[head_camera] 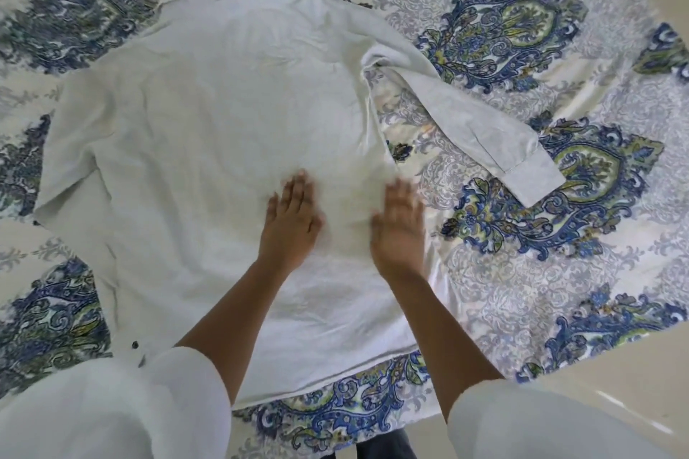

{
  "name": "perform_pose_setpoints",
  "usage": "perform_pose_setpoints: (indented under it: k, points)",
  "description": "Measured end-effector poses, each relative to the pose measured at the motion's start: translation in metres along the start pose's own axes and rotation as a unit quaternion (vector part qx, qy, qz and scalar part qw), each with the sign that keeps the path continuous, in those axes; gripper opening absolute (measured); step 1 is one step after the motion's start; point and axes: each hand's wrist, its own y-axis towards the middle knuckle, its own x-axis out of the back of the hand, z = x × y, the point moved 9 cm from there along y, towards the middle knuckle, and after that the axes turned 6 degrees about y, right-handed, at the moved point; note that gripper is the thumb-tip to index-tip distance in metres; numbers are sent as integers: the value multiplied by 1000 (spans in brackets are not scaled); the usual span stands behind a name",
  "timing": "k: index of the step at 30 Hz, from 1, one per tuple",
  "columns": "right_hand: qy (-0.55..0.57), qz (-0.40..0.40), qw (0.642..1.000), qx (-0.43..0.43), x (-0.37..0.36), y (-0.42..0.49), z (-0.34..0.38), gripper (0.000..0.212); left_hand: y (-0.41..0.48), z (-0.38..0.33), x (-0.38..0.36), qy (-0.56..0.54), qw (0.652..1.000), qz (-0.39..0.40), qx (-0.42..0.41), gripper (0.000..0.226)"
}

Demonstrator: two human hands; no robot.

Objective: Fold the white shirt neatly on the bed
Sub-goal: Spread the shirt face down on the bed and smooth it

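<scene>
The white shirt [208, 115] lies spread back-up on the bed [559, 272], collar at the far end, hem toward me. Its right sleeve [484, 127] stretches out diagonally to the right over the bedspread. The left sleeve is tucked at the shirt's left edge. My left hand [292, 224] lies flat on the lower middle of the shirt, fingers straight. My right hand [399, 224] lies flat beside it near the shirt's right edge, slightly blurred. Both forearms reach in from below, with white sleeves pushed up.
The bedspread has a blue, green and grey paisley pattern and covers the whole bed. The bed's near edge runs along the bottom, with pale floor [559, 399] at the lower right. Dark buttons [135, 345] show at the shirt's lower left edge.
</scene>
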Motion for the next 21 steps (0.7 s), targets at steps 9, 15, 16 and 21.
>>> perform_pose_setpoints:
  k: [9,15,16,21]
  points:
    - [-119,41,992,-14,-15,80,-13,54,2,17,-13,1,999,-50,13,70]
    - [-99,73,972,201,-57,-5,51,55,-42,45,-24,-6,997,-59,47,67]
    - [-111,72,974,185,-57,-17,38,54,-55,52,-28,-2,997,-57,53,67]
    - [-66,-25,995,-75,-15,-45,-25,59,-87,45,-26,-14,995,-78,64,67]
